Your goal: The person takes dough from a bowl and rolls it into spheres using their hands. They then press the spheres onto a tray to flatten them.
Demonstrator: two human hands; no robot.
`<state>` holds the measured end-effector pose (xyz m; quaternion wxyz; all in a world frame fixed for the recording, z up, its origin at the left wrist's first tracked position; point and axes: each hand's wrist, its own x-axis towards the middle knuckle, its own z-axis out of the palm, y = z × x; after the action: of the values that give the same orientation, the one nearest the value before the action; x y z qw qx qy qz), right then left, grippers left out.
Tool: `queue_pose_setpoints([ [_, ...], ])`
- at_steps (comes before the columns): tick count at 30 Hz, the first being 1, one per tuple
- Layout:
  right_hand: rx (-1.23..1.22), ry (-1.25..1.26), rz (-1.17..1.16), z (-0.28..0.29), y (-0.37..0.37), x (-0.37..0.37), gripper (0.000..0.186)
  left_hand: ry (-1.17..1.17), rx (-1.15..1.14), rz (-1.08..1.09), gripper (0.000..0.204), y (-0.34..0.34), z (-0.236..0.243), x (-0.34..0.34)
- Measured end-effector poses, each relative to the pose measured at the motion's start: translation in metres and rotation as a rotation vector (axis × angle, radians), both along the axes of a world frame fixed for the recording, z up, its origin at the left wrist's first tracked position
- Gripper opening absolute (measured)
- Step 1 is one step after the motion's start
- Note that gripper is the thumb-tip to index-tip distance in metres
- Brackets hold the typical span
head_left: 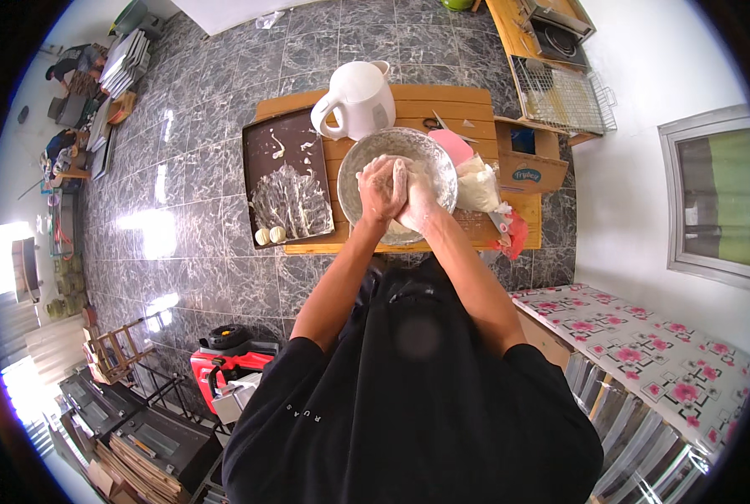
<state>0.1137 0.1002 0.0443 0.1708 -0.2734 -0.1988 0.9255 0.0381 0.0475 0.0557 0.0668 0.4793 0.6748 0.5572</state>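
Both my hands are brought together over a wide metal bowl (356, 147), whose inner wall is coated with flour. My left hand (376, 189) is closed and pressed against my right hand (420, 200), which is also closed and whitened with flour. Whatever lies between the palms is hidden. To the left is a dark baking tray (286, 181) smeared with white flour. Two small pale dough balls (271, 235) rest in its near left corner. Right of the bowl stands an opened bag of white flour (477, 186), beside a pink flat piece (453, 147).
A white electric kettle (360, 101) stands behind the bowl on the wooden table (442, 99). Near it lie black-handled scissors (432, 123). A red plastic bag (516, 233) is at the table's right edge, by a cardboard box (530, 172). A red machine (223, 361) sits on the floor at left.
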Motion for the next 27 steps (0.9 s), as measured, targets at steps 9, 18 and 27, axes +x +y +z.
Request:
queue_pose_setpoints([
  [9,-0.131,0.124,0.042,-0.011,0.011,0.007,0.054,-0.113,-0.007,0.374,0.024,0.019,0.001,0.041],
  [18,-0.131,-0.075,-0.155,-0.018,0.013,0.002,0.079,-1.902,0.332,0.168,0.036,0.014,-0.021,0.002],
  [27,-0.137,-0.073,-0.031,-0.005,0.011,0.020,0.075,-1.710,0.210,-0.095,0.039,-0.015,-0.058,-0.020],
])
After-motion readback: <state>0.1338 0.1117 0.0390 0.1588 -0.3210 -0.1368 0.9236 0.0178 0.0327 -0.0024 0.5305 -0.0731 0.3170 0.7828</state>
